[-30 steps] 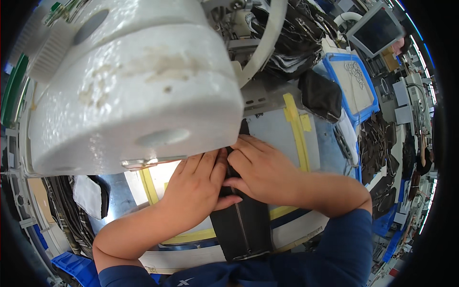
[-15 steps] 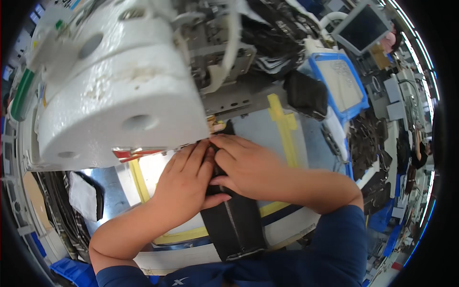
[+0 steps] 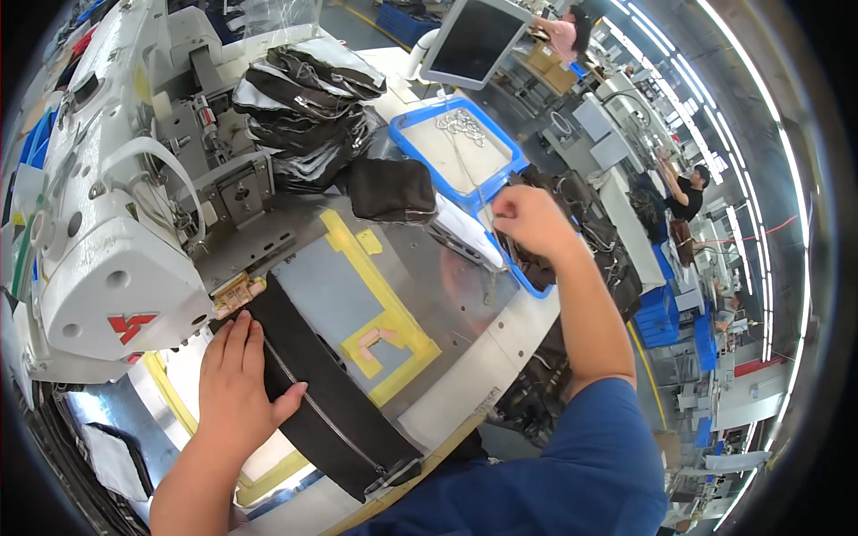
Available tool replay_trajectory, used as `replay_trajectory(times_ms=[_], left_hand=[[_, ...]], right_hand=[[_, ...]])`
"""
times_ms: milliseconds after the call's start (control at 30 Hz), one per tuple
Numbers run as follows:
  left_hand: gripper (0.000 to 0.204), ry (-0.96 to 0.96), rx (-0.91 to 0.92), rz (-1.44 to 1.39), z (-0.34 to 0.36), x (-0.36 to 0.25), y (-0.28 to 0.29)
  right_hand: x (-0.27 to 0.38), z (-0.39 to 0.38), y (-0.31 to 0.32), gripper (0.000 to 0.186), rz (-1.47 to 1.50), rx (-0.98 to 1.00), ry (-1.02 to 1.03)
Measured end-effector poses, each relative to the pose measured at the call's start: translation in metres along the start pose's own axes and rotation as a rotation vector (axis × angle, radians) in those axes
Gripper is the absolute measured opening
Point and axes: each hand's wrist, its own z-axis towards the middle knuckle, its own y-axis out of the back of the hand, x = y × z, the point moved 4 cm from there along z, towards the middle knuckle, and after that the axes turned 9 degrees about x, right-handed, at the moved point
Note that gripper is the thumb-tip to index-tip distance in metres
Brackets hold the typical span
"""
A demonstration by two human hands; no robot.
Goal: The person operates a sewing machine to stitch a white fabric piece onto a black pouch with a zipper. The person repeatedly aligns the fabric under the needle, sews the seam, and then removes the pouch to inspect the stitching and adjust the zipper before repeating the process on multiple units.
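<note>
My left hand [image 3: 241,384] lies open on a long black fabric strip with a zipper [image 3: 349,420], fingertips beside a small brass-coloured fitting [image 3: 237,295] under the white sewing machine [image 3: 112,286]. My right hand [image 3: 527,223] is out to the right, fingers curled beside the blue-rimmed tray [image 3: 402,134] of small metal pieces; what they hold is hidden. A dark pouch [image 3: 391,192] sits left of that hand. Yellow tape [image 3: 393,371] borders the grey plate beside the strip.
Folded dark pieces [image 3: 304,107] are piled behind the plate, near a monitor [image 3: 474,40]. Dark pieces [image 3: 599,250] lie at the right; a pale padded piece [image 3: 112,460] is at the lower left. Two co-workers [image 3: 563,36] [image 3: 684,192] stand farther off, near blue crates [image 3: 660,317].
My view has swung rightward. My right hand has left the zipper strip and moved right to the tray. My left hand remains on the strip.
</note>
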Motion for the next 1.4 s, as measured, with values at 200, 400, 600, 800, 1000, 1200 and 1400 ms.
replay_trajectory(times_ms=[200,400,600,800,1000,1200,1400], left_hand=[[0.094,0.009,-0.022,-0.013,-0.005,0.003,0.003],[0.094,-0.031,-0.047,0.002,-0.002,0.005,0.006],[0.082,-0.058,-0.088,0.031,-0.005,0.002,0.009],[0.066,-0.143,-0.117,0.046,-0.012,-0.005,0.004],[0.053,-0.219,-0.125,0.061,-0.014,-0.013,0.005],[0.049,-0.244,-0.147,0.075,-0.013,-0.013,0.005],[0.048,-0.232,-0.147,0.101,-0.014,-0.013,0.003]], right_hand=[[-0.075,-0.03,-0.039,0.032,0.066,-0.003,-0.264],[-0.098,-0.029,-0.047,0.03,0.071,-0.064,-0.259],[-0.081,-0.013,-0.036,0.019,-0.158,-0.031,-0.234],[0.09,0.002,-0.021,0.011,0.423,-0.054,0.156],[0.266,0.024,-0.104,0.015,0.573,0.683,0.556],[0.282,0.037,-0.147,0.018,0.645,0.425,0.637],[0.282,0.015,-0.129,0.017,0.353,0.318,1.13]])
